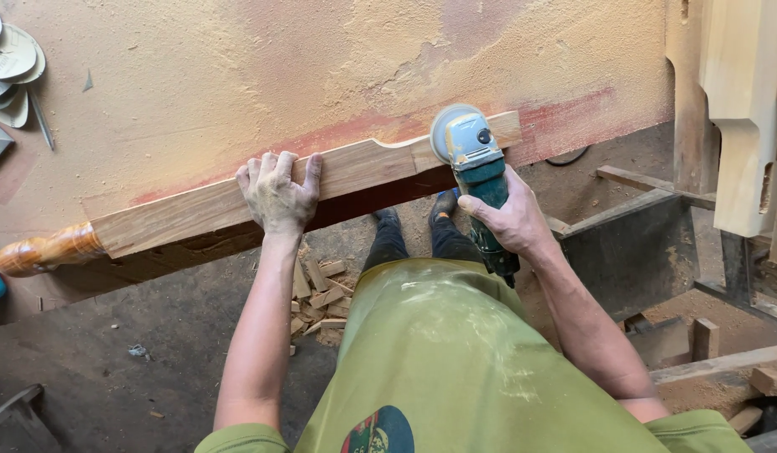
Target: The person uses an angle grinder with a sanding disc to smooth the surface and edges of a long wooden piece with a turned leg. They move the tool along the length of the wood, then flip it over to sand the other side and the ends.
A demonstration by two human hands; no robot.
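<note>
My left hand (277, 195) presses flat, fingers spread, on the wooden plank (237, 197) at the bench's (237, 75) front edge; my right hand (513, 220) grips the angle grinder (474, 159), its disc on the plank's right end.

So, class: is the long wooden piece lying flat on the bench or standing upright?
Lying flat. The wooden piece rests lengthwise along the bench edge, the left hand pressing on it, the right hand holding a grinder on it.

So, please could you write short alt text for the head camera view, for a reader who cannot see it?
Seen from above, a person's right hand holds a teal angle grinder against a long shaped wooden piece on the edge of a dusty workbench, while the left hand presses the wood down. Wood offcuts lie on the floor below, and sanding discs sit at the bench's far left.
</note>
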